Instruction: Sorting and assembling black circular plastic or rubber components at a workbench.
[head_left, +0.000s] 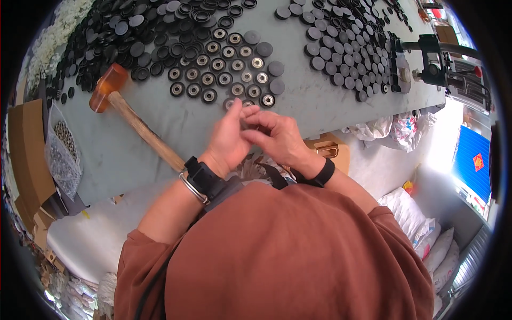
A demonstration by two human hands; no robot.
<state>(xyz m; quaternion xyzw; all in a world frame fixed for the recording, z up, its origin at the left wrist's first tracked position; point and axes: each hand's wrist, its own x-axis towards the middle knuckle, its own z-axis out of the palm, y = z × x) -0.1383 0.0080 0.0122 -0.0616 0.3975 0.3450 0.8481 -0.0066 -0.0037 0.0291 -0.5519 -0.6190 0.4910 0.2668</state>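
Observation:
My left hand (228, 132) and my right hand (278, 136) meet just over the near edge of the table. The right fingers are bent in a pinch against the left hand's fingers, which are curled in too. Whatever lies between them is hidden. Just beyond my fingertips sit rows of black round caps with metal bearings (237, 65) set in them. A few plain grey-black discs (276, 68) line their right side. Left of my hands lies a mallet (136, 121) with an amber head and a wooden handle, its end by my left wrist.
Black caps (176, 26) are heaped at the far left, and a second spread of discs (341, 53) lies to the right. A clear bag of small metal parts (64, 154) is at the left edge beside a cardboard box (29, 154). A clamp-like metal fixture (432, 61) stands at the right end.

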